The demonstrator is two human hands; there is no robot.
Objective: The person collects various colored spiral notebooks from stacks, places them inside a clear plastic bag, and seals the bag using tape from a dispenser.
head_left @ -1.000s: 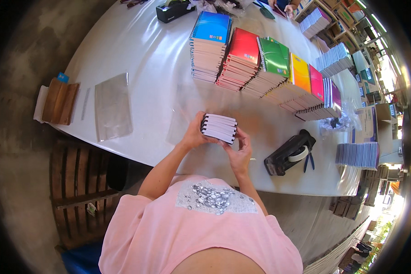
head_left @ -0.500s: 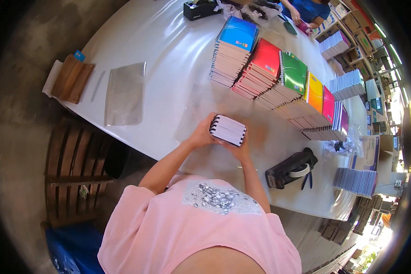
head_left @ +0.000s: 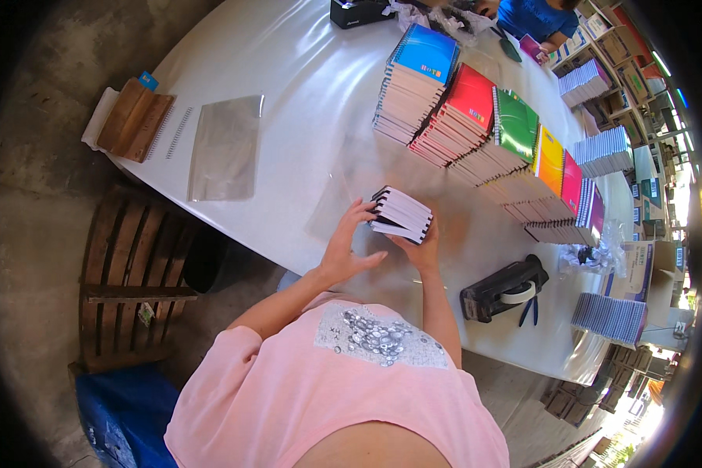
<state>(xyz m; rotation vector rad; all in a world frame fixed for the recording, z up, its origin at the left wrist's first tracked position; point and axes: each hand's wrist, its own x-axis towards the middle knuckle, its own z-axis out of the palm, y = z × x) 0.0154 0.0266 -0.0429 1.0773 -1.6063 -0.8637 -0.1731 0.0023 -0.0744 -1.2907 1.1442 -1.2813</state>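
Counter, broad and glossy white, fills the middle of the frame; a slatted brown wooden structure stands at lower left. At centre, the right hand curls its fingers round the lower right of a small stack of black-ringed, white-paged notepads. The left hand is spread, thumb well apart, fingertips at the stack's left edge; I can't tell whether they touch. The right fingertips are mostly hidden, and a person in blue is cut off at upper right.

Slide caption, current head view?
Right hand holds a small notebook stack; left hand open beside it; colourful notebooks stacked beyond.
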